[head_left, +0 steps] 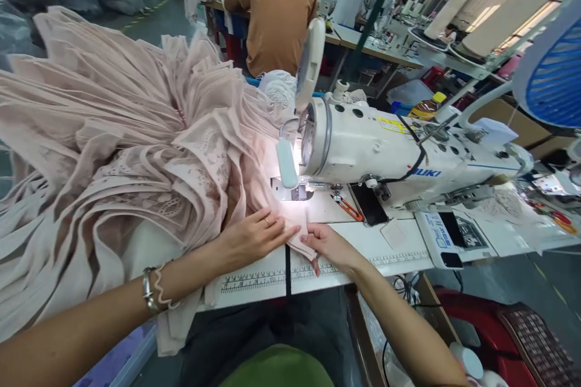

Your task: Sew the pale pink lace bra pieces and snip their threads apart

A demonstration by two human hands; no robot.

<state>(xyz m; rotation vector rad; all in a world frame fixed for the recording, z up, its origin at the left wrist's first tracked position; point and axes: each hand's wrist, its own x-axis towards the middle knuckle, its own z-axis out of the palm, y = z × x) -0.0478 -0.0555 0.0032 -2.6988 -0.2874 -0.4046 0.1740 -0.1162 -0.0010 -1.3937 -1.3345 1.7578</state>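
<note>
A pale pink fabric piece point(299, 245) lies at the front of the sewing machine point(363, 139), just before the lit needle area. My left hand point(256, 233) rests on it with fingers stretched out, a ring on one of them. At its right edge my right hand point(329, 245) pinches the cloth between thumb and fingers. The large heap of pink lace-trimmed fabric point(181, 151) spreads to the left of the machine, and the piece under my hands runs up to it. The presser foot point(299, 192) stands behind my fingertips; whether cloth is under it I cannot tell.
Orange thread snips point(349, 208) and a dark phone point(370, 204) lie by the machine's base. A control panel point(447, 239) sits at the table's right, with a printed ruler point(254, 281) along the front edge. A blue fan point(551, 66) hangs at upper right. Ahead sits a person in brown point(281, 12).
</note>
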